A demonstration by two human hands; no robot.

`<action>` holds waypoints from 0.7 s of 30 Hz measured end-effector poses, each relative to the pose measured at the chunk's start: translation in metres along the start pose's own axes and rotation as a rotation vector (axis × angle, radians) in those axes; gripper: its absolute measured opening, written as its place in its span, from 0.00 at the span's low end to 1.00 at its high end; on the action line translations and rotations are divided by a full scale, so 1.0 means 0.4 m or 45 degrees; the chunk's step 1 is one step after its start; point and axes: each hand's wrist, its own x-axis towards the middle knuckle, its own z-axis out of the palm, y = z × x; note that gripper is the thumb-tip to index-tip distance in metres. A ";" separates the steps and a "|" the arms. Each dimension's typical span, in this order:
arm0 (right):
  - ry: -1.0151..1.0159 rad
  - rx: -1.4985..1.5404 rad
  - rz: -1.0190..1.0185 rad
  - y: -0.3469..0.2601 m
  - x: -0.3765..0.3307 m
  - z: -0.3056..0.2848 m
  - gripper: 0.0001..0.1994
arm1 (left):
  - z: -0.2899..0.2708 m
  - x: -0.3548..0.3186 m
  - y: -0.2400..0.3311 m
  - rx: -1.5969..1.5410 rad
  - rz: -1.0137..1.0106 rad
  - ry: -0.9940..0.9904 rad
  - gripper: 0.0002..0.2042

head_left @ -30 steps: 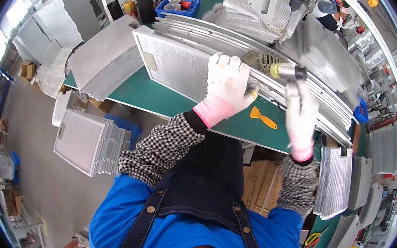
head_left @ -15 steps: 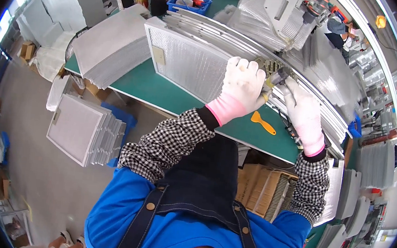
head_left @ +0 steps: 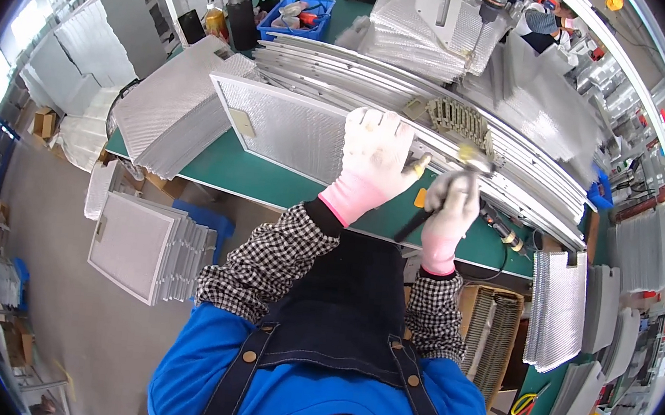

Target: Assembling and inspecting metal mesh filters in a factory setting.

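"Where was the panel?"

"The framed mesh panel (head_left: 291,135) stood tilted on its long edge on the green counter (head_left: 275,183), near the front edge."

"And the hands?"

"The left hand (head_left: 377,157) was curled over the panel's right-hand part, fingers bent, thumb out sideways. The right hand (head_left: 452,207) was closed round the dark handle of a hammer (head_left: 477,164), whose yellow-tipped head was blurred."

"Which step was that?"

"Tapping at the frame's end, I judged. The head looked apart from the left thumb; I couldn't tell whether it touched the frame."

"What did the next move call for?"

"Probably a firm left hold, thumb clear, and a stroke kept off the mesh."

"Anything close by?"

"Small olive pieces (head_left: 459,122) lay on pale strips (head_left: 345,73) toward the counter's back edge."
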 end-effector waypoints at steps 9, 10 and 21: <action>-0.041 -0.454 -0.034 0.008 -0.005 -0.042 0.12 | -0.001 -0.002 0.004 -0.029 -0.013 0.040 0.19; -0.055 -0.812 -0.092 0.021 -0.017 -0.027 0.12 | -0.004 -0.005 -0.001 -0.035 -0.004 0.038 0.19; -0.381 -2.298 -0.005 0.189 0.075 -0.355 0.23 | 0.001 0.009 -0.004 -0.062 0.078 0.116 0.15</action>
